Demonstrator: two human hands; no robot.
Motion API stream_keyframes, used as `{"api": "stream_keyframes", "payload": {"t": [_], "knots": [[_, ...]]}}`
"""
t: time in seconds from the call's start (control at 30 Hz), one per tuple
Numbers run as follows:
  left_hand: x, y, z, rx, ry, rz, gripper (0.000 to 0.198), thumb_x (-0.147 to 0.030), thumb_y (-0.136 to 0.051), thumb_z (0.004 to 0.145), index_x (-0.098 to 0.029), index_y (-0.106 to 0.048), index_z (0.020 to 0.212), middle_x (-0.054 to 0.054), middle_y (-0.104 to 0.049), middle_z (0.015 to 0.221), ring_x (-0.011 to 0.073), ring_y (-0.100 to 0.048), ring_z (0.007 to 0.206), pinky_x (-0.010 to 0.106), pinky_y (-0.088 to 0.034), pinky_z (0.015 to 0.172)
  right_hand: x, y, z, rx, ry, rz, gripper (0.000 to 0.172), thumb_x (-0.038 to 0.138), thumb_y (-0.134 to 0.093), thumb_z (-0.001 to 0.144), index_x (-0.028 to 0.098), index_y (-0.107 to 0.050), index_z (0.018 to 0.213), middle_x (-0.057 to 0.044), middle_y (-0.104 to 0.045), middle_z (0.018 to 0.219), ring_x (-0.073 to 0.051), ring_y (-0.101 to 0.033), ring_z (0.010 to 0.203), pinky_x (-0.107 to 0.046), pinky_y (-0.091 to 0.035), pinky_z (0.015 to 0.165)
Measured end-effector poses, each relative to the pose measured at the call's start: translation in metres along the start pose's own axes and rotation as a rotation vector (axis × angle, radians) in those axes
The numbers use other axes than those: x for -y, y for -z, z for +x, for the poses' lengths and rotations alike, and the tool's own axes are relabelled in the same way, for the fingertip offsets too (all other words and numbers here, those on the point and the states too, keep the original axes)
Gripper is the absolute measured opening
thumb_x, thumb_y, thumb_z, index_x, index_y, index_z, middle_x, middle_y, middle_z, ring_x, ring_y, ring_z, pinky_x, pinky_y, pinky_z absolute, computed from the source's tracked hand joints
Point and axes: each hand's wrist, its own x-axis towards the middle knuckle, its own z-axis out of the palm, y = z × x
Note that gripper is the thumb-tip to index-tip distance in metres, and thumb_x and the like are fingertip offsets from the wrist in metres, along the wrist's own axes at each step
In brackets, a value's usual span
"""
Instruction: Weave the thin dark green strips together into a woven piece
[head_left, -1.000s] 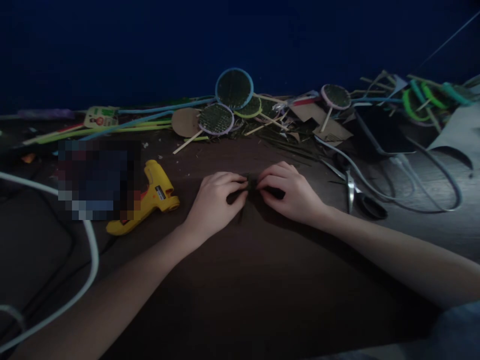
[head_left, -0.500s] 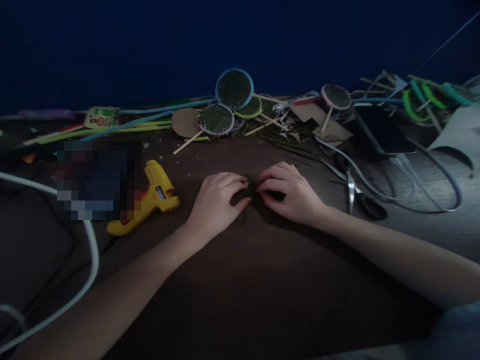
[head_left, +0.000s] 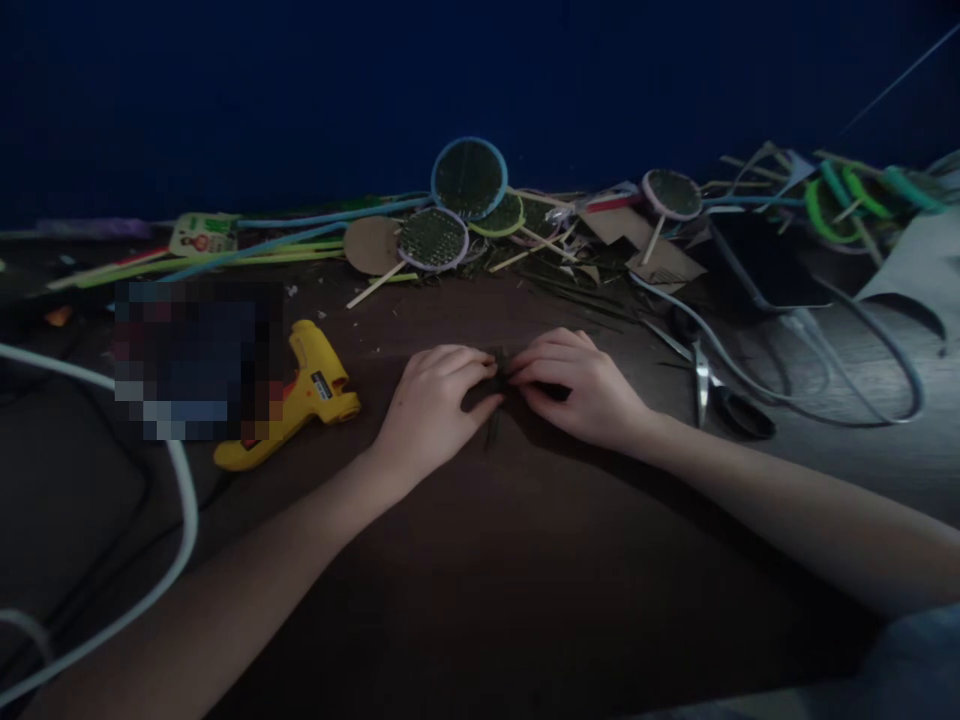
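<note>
My left hand (head_left: 431, 405) and my right hand (head_left: 581, 385) rest side by side on the dark wooden table (head_left: 480, 560), fingertips meeting in the middle. Both pinch a small dark piece (head_left: 501, 372) between them; the light is too dim to name it, though thin dark strips stick out below it. A yellow glue gun (head_left: 296, 395) lies to the left of my left hand. Scissors (head_left: 712, 385) lie to the right of my right hand.
Round woven fans on sticks (head_left: 469, 180) lie piled along the back by a dark blue wall, with cardboard pieces (head_left: 645, 245), coloured strips (head_left: 255, 245) and green hoops (head_left: 847, 195). White cables (head_left: 847, 350) loop at right. A thick white cable (head_left: 176, 520) curves at left.
My fingertips have shifted slightly on the small dark piece, the right hand's fingers edging left toward the left hand. Nothing else has moved.
</note>
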Motion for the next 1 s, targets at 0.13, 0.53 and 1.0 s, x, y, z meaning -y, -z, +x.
{"api": "stream_keyframes", "payload": {"t": [0.13,0.53,1.0], "knots": [[-0.0003,0.0005,0.0002,-0.003,0.005,-0.01,0.015,-0.023,-0.067,0.077,-0.017,-0.065,0.091,0.005,-0.069,0.103,0.0225,-0.06,0.1,0.038,-0.045,0.086,0.0006,0.0003,-0.0004,-0.03,0.005,0.007,0.016,0.01,-0.052,0.077,0.019,-0.065,0.074,-0.003,-0.072,0.088,-0.019,-0.06,0.087,-0.033,-0.041,0.073],[-0.0016,0.0009,0.0001,0.004,0.0,0.001,0.015,-0.024,-0.067,0.078,-0.017,-0.065,0.091,0.005,-0.068,0.103,0.0223,-0.06,0.1,0.037,-0.045,0.085,-0.0019,-0.0012,-0.0001,-0.015,-0.027,0.0,0.015,0.012,-0.054,0.078,0.019,-0.067,0.075,-0.003,-0.072,0.092,-0.021,-0.06,0.091,-0.035,-0.041,0.075],[-0.0014,0.0015,-0.0004,0.012,0.009,0.01,0.015,-0.025,-0.065,0.079,-0.017,-0.065,0.092,0.006,-0.068,0.104,0.0228,-0.059,0.1,0.038,-0.044,0.086,-0.001,-0.0002,0.0002,-0.002,-0.056,0.029,0.013,0.015,-0.054,0.079,0.02,-0.066,0.076,-0.004,-0.07,0.094,-0.021,-0.057,0.09,-0.037,-0.041,0.077]]}}
